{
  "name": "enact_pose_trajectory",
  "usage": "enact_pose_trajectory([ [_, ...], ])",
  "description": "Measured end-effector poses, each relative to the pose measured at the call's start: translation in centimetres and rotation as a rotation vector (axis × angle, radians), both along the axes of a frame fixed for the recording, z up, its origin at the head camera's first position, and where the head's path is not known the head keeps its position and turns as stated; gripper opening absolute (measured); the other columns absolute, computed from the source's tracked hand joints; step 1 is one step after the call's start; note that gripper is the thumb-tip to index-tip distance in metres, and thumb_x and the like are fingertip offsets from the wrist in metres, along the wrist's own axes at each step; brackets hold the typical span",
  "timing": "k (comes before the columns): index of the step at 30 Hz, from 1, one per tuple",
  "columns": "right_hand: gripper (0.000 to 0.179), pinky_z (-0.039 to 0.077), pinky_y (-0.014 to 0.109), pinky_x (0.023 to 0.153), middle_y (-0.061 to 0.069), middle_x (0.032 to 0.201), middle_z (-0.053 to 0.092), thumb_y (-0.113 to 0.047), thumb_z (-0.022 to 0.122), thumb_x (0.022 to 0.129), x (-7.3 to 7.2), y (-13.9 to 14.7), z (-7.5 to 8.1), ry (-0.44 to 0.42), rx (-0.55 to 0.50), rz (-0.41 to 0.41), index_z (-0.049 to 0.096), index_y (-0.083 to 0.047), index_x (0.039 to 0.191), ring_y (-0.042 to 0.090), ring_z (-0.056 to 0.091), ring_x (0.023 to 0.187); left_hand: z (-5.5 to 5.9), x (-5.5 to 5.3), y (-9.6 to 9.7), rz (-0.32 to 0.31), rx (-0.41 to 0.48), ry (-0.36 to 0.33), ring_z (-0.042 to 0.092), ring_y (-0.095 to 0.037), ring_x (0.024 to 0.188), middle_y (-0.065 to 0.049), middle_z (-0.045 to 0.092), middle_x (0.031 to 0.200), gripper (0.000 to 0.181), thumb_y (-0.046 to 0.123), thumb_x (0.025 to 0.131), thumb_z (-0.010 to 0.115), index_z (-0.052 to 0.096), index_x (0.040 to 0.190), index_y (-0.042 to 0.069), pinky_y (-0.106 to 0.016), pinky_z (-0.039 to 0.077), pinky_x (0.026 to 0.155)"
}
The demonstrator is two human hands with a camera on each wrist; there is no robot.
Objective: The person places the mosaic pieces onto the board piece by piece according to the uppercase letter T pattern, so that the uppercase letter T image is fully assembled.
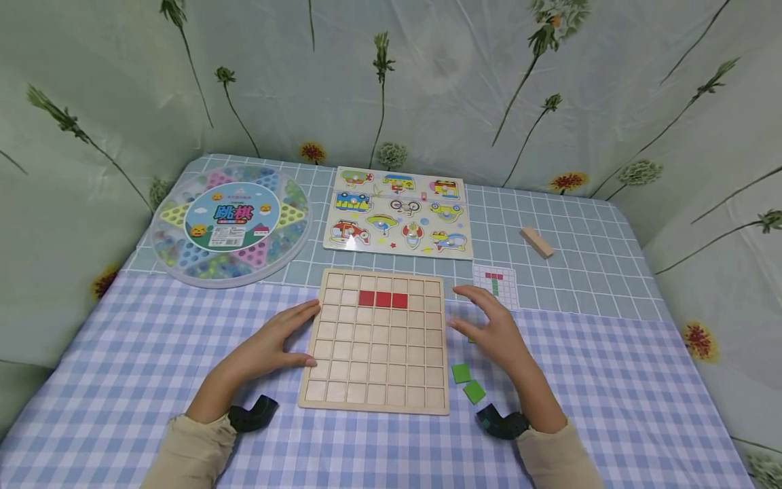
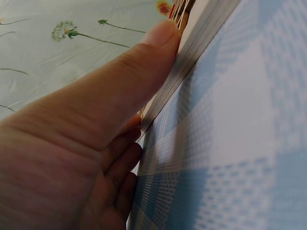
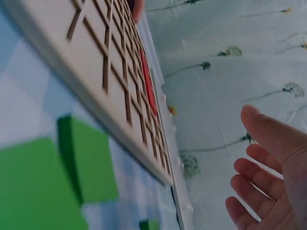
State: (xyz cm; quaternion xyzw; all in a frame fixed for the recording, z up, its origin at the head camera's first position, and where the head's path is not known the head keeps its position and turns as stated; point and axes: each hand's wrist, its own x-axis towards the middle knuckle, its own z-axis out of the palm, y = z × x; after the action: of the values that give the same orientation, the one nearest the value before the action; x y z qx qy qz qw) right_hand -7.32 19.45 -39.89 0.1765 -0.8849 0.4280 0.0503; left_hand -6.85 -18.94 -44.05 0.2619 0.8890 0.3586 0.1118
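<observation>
A wooden grid board [image 1: 377,373] lies on the checked cloth in the head view. Three red square tiles [image 1: 383,299] sit side by side in its second row from the far edge. My left hand [image 1: 269,346] rests at the board's left edge, thumb and fingers spread along it; in the left wrist view the thumb [image 2: 139,67] touches the rim. To the right of the board, my right hand [image 1: 495,333] hovers with parted fingers and holds nothing. Green square tiles [image 1: 461,373] lie near the board's right edge, one partly hidden beneath that hand.
Behind the right hand lies a pattern card [image 1: 510,280] with a red and green T. A vehicle peg puzzle [image 1: 397,224] stands beyond the board, and a round Chinese checkers box [image 1: 232,210] is at far left. One wooden block [image 1: 537,242] lies at far right.
</observation>
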Motion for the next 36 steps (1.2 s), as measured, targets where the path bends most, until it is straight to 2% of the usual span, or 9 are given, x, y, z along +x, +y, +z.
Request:
enact_pose_trajectory([
  [7,0.061,0.036,0.045,0.093,0.009,0.126,0.049,-0.013,0.077,0.07,1.1,2.6,-1.3,-0.002,0.048,-0.049,0.052,-0.004,0.124,0.025,0.044,0.116,0.0,0.0,0.0,-0.002,0.008,0.009,0.024,-0.034,0.129,-0.012,0.027,0.144,0.089,0.043,0.071,0.072,0.03,0.14,0.006,-0.052,0.023,0.099],
  [15,0.066,0.032,0.049,0.095,0.015,0.129,0.045,-0.015,0.077,0.07,1.7,3.9,-2.5,-0.116,0.089,-0.058,0.047,-0.004,0.128,0.031,0.041,0.117,0.1,0.0,0.0,-0.003,0.006,-0.009,0.022,-0.032,0.13,-0.01,0.026,0.145,0.091,0.045,0.071,0.072,0.029,0.141,0.006,-0.051,0.021,0.1],
  [24,0.069,0.023,0.046,0.101,0.016,0.132,0.042,-0.015,0.076,0.071,1.6,4.1,-2.9,-0.246,0.146,0.0,0.043,-0.003,0.131,0.031,0.035,0.123,0.2,0.0,0.0,0.002,-0.011,-0.022,0.021,-0.031,0.13,-0.009,0.025,0.145,0.091,0.045,0.071,0.072,0.028,0.142,0.007,-0.05,0.021,0.101],
  [29,0.061,0.025,0.045,0.101,0.016,0.129,0.045,-0.009,0.073,0.074,1.7,4.1,-2.8,-0.244,0.186,0.016,0.046,0.0,0.128,0.032,0.036,0.122,0.3,0.0,0.1,-0.002,-0.011,-0.017,0.022,-0.032,0.13,-0.01,0.025,0.145,0.091,0.044,0.071,0.072,0.029,0.141,0.006,-0.051,0.021,0.1],
  [36,0.044,0.033,0.045,0.094,0.013,0.116,0.052,-0.005,0.071,0.076,1.8,4.2,-3.1,-0.178,0.186,0.014,0.056,-0.001,0.117,0.03,0.045,0.112,0.2,0.0,0.1,0.0,-0.011,-0.004,0.022,-0.032,0.13,-0.011,0.026,0.144,0.09,0.043,0.071,0.073,0.03,0.141,0.005,-0.051,0.021,0.1],
])
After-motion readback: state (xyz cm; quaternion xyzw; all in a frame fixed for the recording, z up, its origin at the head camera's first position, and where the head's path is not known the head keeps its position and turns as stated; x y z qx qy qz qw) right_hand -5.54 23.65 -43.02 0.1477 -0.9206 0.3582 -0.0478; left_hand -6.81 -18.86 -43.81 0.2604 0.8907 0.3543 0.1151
